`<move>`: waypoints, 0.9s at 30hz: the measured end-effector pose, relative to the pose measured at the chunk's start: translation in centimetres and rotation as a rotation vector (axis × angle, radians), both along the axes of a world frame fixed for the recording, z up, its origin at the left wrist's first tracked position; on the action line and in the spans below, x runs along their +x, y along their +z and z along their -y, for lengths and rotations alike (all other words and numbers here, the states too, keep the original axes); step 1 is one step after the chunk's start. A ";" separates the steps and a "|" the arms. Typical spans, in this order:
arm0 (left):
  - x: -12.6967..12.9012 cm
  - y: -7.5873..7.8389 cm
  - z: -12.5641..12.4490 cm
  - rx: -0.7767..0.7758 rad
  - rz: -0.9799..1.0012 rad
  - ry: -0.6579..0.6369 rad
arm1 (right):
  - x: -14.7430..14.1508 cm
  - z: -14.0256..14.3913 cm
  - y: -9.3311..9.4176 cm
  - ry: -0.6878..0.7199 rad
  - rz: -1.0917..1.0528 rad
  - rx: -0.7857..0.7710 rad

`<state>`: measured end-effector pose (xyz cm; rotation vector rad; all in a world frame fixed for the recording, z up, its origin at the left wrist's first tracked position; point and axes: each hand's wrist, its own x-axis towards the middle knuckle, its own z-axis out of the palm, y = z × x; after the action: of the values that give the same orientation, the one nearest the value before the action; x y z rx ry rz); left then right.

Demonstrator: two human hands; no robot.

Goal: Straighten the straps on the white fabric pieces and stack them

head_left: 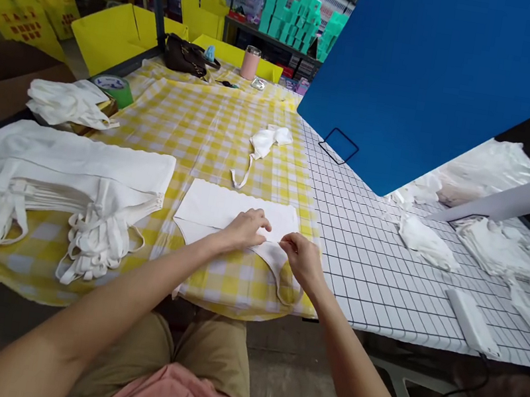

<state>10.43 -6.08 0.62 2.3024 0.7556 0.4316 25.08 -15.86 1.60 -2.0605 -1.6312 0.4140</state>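
Observation:
A white cloth garment [238,208] with a scalloped top edge and thin straps lies flat in front of me on the yellow checked cloth. My left hand [246,228] rests on its middle, fingers curved and apart, holding nothing that I can see. At the garment's right side, my right hand [302,257] is closed in a pinch on the fabric near the seam. One strap loops down below the right wrist. To the left is a thick stack of similar white garments [70,157], their straps hanging in bunches.
Beyond the garment lies a crumpled white strapped piece [264,141]. Green tape [115,91] and more white cloth [66,101] sit at left. A blue panel [431,70] overhangs the grid-patterned right side, where a white power strip [473,322] lies. Farther back stands a pink tumbler [250,63].

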 end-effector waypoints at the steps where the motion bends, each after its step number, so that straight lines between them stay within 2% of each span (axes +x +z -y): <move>1: 0.0 -0.4 -0.2 0.087 -0.057 -0.048 | 0.2 -0.4 -0.5 0.000 -0.011 -0.025; 3: 0.2 -1.1 -0.3 0.206 -0.150 -0.114 | 0.5 -1.2 -1.2 0.007 -0.023 -0.053; 6: 0.8 -1.8 -0.4 0.327 -0.219 -0.140 | 0.5 -1.9 -1.9 0.025 -0.022 -0.068; 12: 1.7 -2.2 -0.3 0.457 -0.274 -0.215 | 0.4 -2.2 -2.3 0.059 0.039 -0.079; 15: 1.9 -2.5 -0.4 0.414 -0.249 -0.165 | 0.5 -2.2 -2.6 0.080 0.089 -0.076; 21: 2.1 -3.5 -1.1 0.156 -0.112 -0.038 | 0.6 -2.7 -2.7 0.138 0.237 -0.086; 27: 2.3 -4.1 -1.6 0.095 -0.050 -0.021 | 0.7 -3.0 -2.2 0.202 0.342 -0.125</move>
<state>12.75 -4.48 -3.46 2.4157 0.7487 0.4095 25.77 -12.87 -0.62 -2.1564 -2.0735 0.2436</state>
